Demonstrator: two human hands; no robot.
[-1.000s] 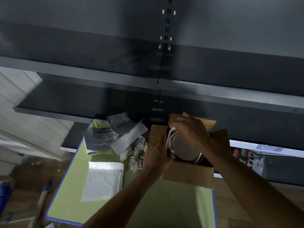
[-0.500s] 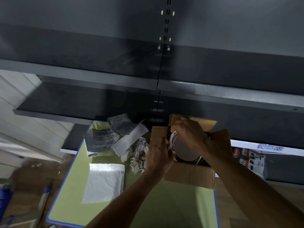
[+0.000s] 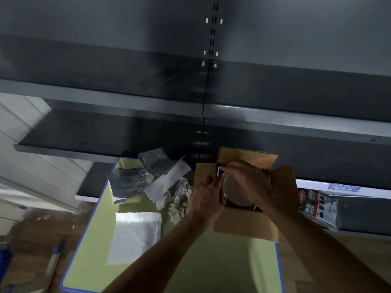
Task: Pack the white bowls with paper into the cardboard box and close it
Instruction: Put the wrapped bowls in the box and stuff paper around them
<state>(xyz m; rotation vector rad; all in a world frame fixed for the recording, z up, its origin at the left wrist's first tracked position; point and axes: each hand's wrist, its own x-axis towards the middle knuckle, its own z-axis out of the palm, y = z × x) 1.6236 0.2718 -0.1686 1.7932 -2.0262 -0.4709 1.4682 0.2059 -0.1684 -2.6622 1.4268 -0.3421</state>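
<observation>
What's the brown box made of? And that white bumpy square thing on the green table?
The box looks like plain cardboard: matte brown, with creased flaps. The white square seems to be soft foam or bubble wrap, judging by its pebbly, slightly shiny surface; it is hard to be sure.

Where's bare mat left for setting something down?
Free: near strip of the green mat, below the cardboard box and right of the white foam sheet. Crowded: far end, with grey sheets and crumpled paper beside the box.
</observation>
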